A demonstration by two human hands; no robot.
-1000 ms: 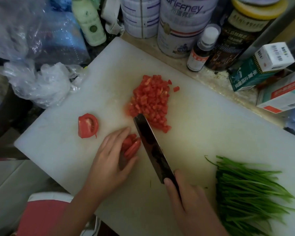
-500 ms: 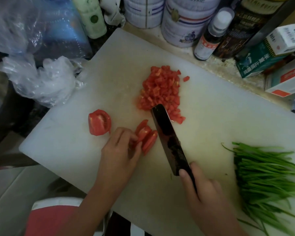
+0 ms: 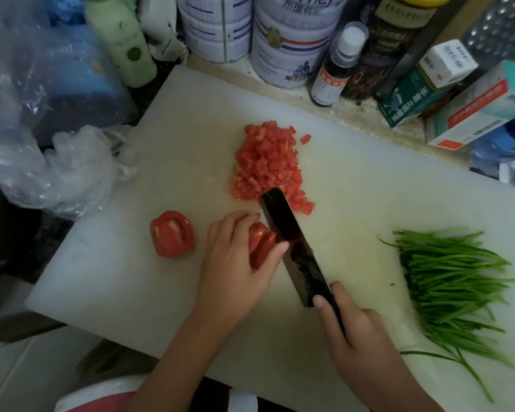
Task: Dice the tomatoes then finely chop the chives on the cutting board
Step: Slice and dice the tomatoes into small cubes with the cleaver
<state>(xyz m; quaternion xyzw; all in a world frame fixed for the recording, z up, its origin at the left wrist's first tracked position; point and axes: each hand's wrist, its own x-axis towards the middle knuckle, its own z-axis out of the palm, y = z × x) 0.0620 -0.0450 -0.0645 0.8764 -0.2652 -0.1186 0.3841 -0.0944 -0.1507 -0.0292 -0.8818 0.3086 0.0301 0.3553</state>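
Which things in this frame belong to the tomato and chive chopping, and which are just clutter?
In use: cutting board, knife gripped by the right hand, tomato slices held by the left hand, diced tomato pile, tomato chunk, chives.

Lying about: two tins, dark bottle, green bottle, plastic bag, cardboard boxes.

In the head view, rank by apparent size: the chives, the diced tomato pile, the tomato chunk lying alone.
Largest to smallest:
1. chives
2. diced tomato pile
3. tomato chunk
None look close in size.
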